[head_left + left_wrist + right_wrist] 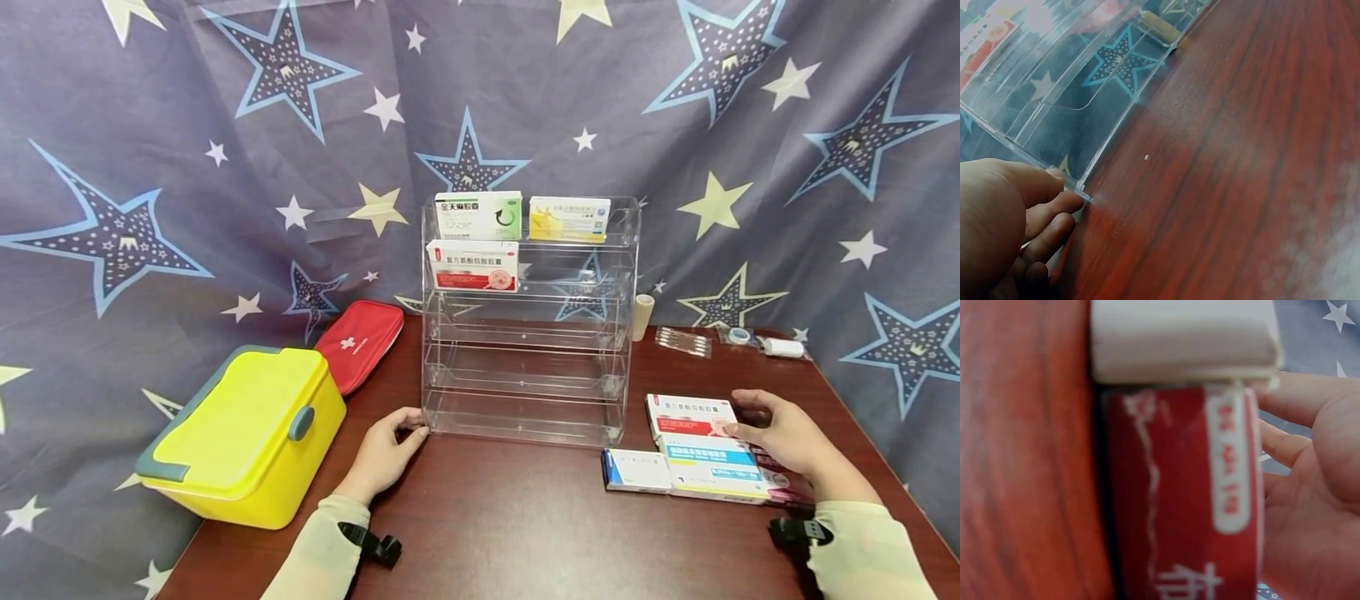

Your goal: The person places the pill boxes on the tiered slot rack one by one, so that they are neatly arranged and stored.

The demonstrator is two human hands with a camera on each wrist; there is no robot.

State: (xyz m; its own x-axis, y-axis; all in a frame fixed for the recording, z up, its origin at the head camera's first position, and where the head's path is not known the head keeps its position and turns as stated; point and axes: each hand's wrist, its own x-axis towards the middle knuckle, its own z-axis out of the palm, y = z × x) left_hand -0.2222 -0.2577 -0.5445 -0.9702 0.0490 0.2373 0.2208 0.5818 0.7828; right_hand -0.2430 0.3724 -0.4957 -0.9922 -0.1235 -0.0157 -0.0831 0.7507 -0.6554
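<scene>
Left arm: comes in from lower left of head view, cream long sleeve (318,542) down to the wrist, black wrist strap (367,542) worn over it. Bare left hand (390,454): thumb and fingers closed in a pinch, remaining fingers curled below the thumb (left wrist view). Right arm: from lower right, angled inward; matching cream sleeve (862,546). Bare right hand (783,433): thumb and fingers apart, lightly bent; fingertips partly hidden, grip unclear. Hands well apart.

A pouch (360,350) at eight o'clock reads "FIRST AID"; a green-white box (478,218) at twelve, "全天麻胶囊"; a carton (688,417) at four, "复方氨酚烷胺胶囊".
</scene>
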